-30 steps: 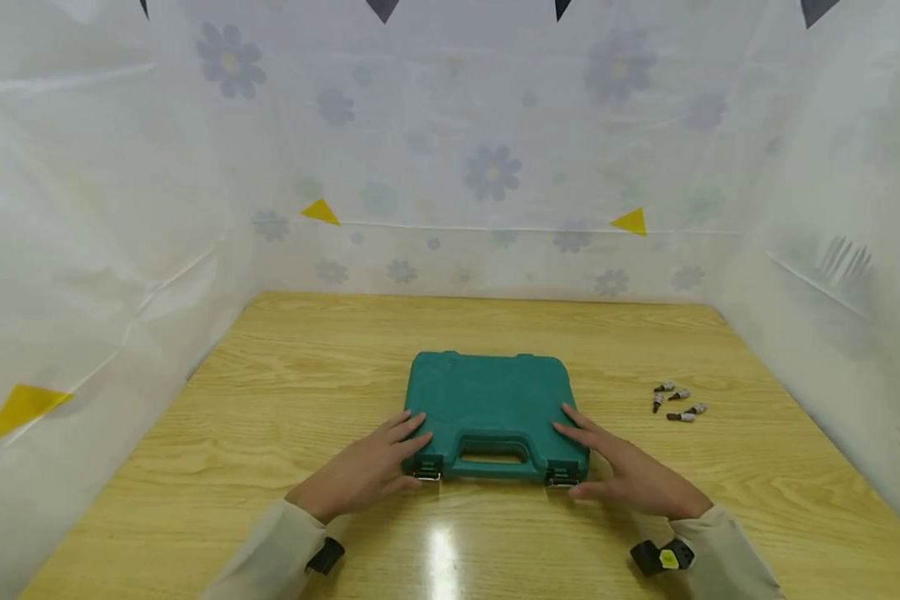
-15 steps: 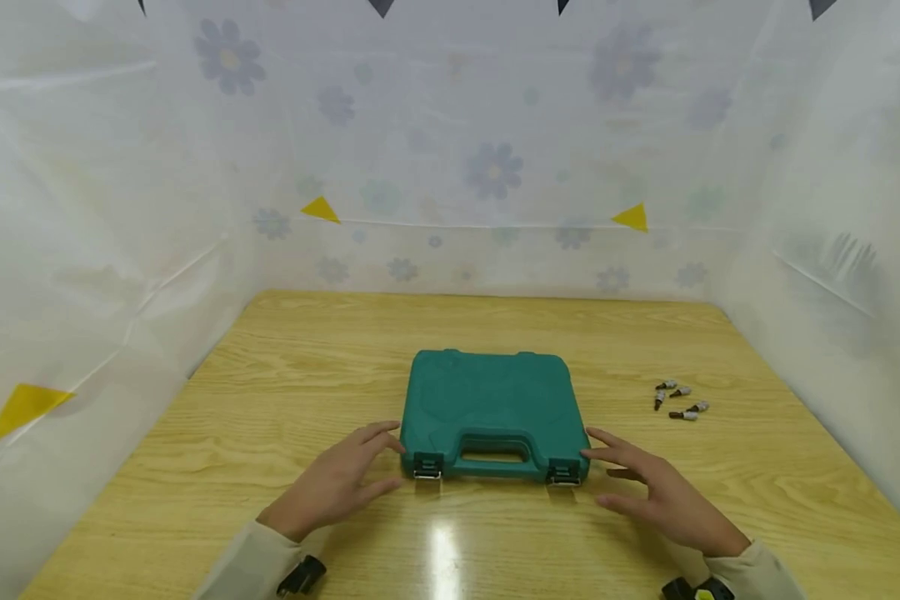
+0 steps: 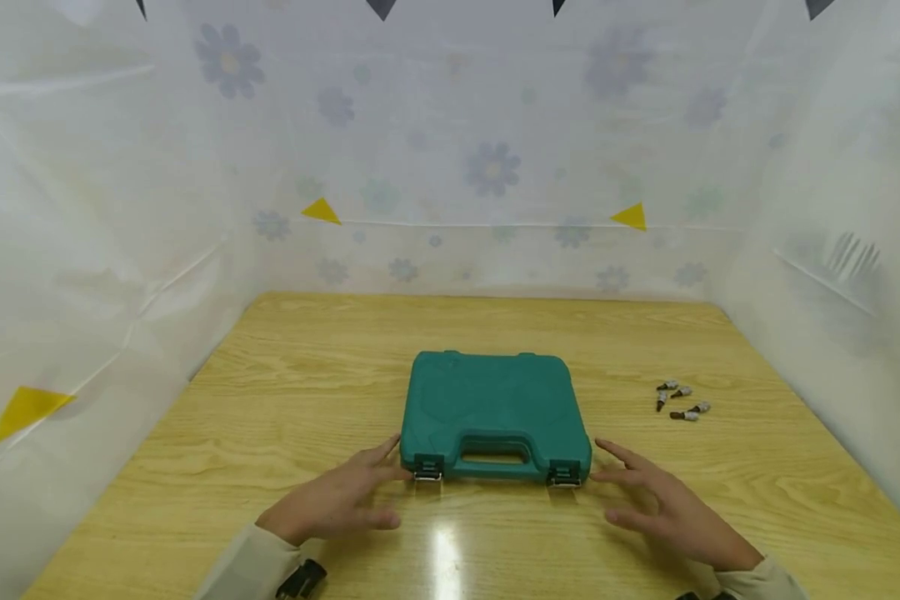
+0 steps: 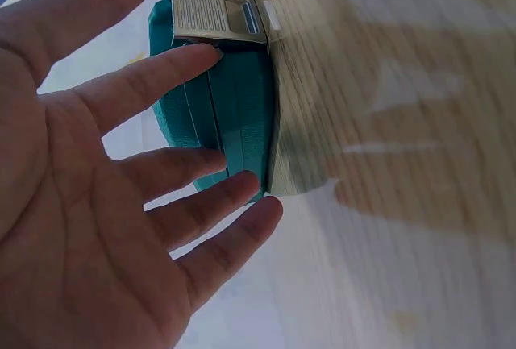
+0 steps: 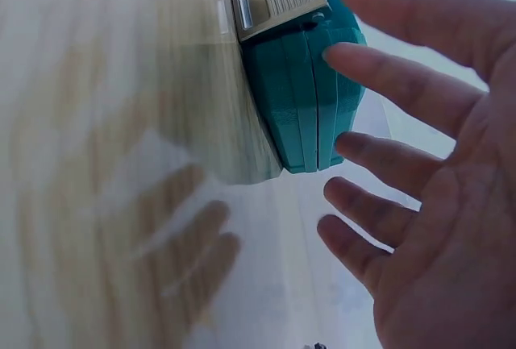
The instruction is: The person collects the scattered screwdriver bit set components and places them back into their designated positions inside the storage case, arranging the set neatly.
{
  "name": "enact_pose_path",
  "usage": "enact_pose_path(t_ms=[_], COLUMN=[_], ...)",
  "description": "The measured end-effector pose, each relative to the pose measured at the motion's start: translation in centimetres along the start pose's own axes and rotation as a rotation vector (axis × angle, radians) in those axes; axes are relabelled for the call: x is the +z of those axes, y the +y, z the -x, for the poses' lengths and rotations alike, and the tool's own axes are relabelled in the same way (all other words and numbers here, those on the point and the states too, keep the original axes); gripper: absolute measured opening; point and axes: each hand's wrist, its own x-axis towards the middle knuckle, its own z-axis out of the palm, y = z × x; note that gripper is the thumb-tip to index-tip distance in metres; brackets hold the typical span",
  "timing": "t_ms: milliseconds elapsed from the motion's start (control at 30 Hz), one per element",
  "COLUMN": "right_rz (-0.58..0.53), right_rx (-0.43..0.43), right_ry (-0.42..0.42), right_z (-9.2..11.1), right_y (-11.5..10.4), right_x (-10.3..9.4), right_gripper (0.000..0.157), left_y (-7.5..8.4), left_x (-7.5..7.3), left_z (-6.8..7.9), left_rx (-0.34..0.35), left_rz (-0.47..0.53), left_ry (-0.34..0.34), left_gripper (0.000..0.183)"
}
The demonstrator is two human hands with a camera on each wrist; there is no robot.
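A closed green plastic carrying case (image 3: 495, 396) lies flat on the wooden table, its handle side facing me. Two metal latches, the left one (image 3: 427, 469) and the right one (image 3: 564, 475), sit on its front edge, and the left wrist view shows the metal clasp (image 4: 218, 17) up close. My left hand (image 3: 337, 497) is at the case's front left corner, fingers spread and thumb apart; whether the fingertips touch the case I cannot tell. Beside the front right corner, my right hand (image 3: 663, 504) has its fingers extended, close to the case's side. Neither hand holds anything.
Several small metal bits (image 3: 682, 400) lie on the wooden table (image 3: 307, 375) to the right of the case. White flower-patterned sheeting (image 3: 450, 150) encloses the table at the back and both sides.
Both hands have drawn back from the top of the case, each moving outward to its own side. The case has stayed in place and the bits have not moved.
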Motion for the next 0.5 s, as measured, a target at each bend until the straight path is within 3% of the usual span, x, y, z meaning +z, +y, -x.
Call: enact_pose_path(t_ms=[167,500], right_rz=[-0.054,-0.226], right_rx=[0.006,-0.101], right_ry=[-0.09,-0.219], right_z=[0.32,0.5], right_y=[-0.34,-0.06], right_x=[0.0,0.44], right_gripper=[0.041,0.055], left_y=[0.05,0.1], left_x=[-0.11,-0.33], left_z=[0.18,0.34], left_rx=[0.005,-0.059], left_rz=[0.019,0.116], left_ry=[-0.052,-0.185], left_gripper=[0.061,0.073])
